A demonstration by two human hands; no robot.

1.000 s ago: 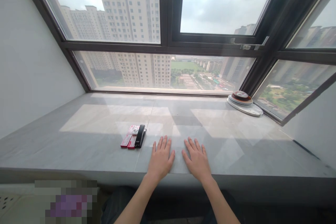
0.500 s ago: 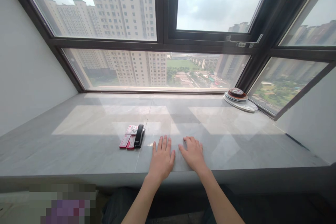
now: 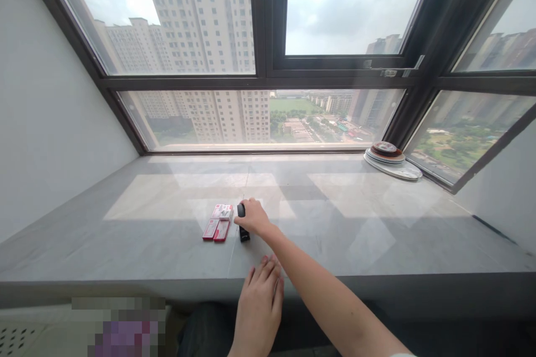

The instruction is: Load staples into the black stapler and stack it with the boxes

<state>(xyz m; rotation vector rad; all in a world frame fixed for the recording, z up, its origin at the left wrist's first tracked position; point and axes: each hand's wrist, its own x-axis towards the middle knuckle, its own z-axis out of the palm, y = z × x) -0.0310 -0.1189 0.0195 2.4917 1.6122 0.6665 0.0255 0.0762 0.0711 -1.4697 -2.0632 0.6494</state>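
My right hand point(image 3: 253, 218) reaches forward and left across the grey stone sill point(image 3: 167, 234), its fingers closed around a black stapler point(image 3: 242, 223). Just left of the stapler lie small red and white staple boxes point(image 3: 219, 222), side by side on the sill. My left hand point(image 3: 260, 295) lies flat at the sill's near edge, fingers stretched out and together, holding nothing.
A stack of round plates point(image 3: 391, 160) sits at the far right corner of the sill by the window. Dark window frames point(image 3: 268, 75) run along the back. A white wall point(image 3: 50, 122) closes the left side. A blurred patch lies below the sill at bottom left.
My right hand left its flat spot beside the left hand, crossed forward and left, and closed on the black stapler. My left hand slid back toward the sill's near edge.
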